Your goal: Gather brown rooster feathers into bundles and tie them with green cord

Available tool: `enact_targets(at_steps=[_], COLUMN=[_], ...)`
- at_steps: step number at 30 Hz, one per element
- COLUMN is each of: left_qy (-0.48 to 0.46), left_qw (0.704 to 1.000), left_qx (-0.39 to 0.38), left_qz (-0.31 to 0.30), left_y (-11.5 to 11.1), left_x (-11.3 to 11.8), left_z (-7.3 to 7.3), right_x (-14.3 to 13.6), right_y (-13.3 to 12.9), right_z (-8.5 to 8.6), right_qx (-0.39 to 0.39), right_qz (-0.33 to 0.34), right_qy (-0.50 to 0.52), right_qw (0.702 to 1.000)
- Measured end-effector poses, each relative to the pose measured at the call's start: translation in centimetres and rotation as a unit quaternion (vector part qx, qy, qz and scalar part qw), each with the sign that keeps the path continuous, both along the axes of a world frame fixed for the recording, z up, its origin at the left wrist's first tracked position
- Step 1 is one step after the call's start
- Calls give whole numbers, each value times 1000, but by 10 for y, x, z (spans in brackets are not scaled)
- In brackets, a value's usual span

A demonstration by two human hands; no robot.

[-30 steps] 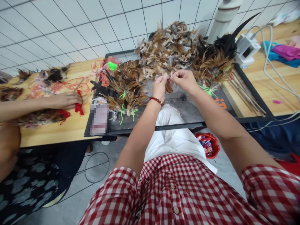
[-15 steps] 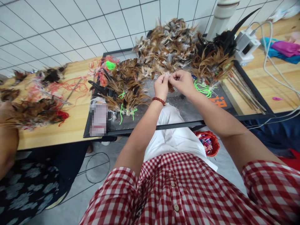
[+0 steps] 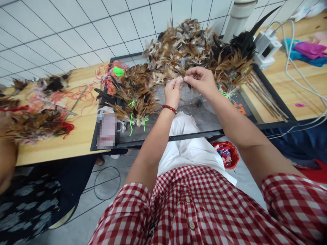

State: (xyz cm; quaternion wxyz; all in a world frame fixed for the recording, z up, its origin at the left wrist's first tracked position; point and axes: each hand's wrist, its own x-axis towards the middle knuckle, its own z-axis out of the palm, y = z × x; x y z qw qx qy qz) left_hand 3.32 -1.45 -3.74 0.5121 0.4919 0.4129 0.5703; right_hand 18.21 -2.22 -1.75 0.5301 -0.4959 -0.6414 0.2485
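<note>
Over the dark-framed board, my left hand (image 3: pixel 172 92), with a bead bracelet (image 3: pixel 169 108) at the wrist, pinches feathers whose whitish fluffy ends show at the fingertips. Beside it, my right hand (image 3: pixel 203 81) has thumb and forefinger pressed together close to those ends; what they pinch is too small to make out. Behind both hands rises a large heap of brown feathers (image 3: pixel 184 44). Feather bunches (image 3: pixel 139 92) tied with green string lie to the left, and another feather bunch (image 3: pixel 233 69) to the right, partly behind my right forearm.
Thin sticks (image 3: pixel 268 97) lie on the board's right side, near a white charger (image 3: pixel 267 47) with trailing cables. Red string (image 3: pixel 76 93) tangles on the left table, where another person's arm (image 3: pixel 7 160) reaches in. Below stands a red basket (image 3: pixel 227 154) of scraps.
My right hand has shifted slightly up and turned, its fingers still near my left fingertips. My forearm now covers more of the green string. The other person's arm has moved slightly left.
</note>
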Motion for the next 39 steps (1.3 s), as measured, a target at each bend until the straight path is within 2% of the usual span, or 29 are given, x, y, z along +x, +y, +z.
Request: enact_targets(at_steps=[4, 8, 13, 18, 23, 26, 29, 31, 33, 36, 39], left_qy=[-46, -67, -95, -70, -75, -79, -88, -100, -116, -139, -155], left_qw=[995, 989, 984, 982, 975, 977, 980, 981, 980, 975, 968], left_qx=[-75, -111, -141, -145, -166, -170, -169, -164, -163, -173, -197], left_qz=[-45, -69, -52, -95, -129, -103, -52, -26, -4, 20, 24], left_y=[-17, -26, -28, -30, -34, -34, -30, -27, -24, -19, -16], left_x=[4, 5, 5, 5, 6, 7, 6, 2, -2, -7, -9], left_z=[17, 29, 34, 36, 37, 36, 35, 35, 36, 36, 35], right_x=[1, -1, 1, 0, -6, -3, 12, 27, 40, 49, 46], right_y=[-2, -11, -14, -20, -19, -12, -3, 1, 2, -2, -4], right_z=[5, 15, 21, 26, 23, 17, 11, 8, 6, 3, 0], right_qx=[-31, -60, -94, -92, -70, -70, -54, -34, -28, -46, -70], right_qz=[54, 62, 60, 112, 59, 39, -13, -63, -83, -48, -11], right_qy=[60, 95, 96, 89, 73, 52, -4, -83, -186, -320, -400], right_qw=[996, 992, 989, 985, 993, 995, 998, 994, 979, 945, 914])
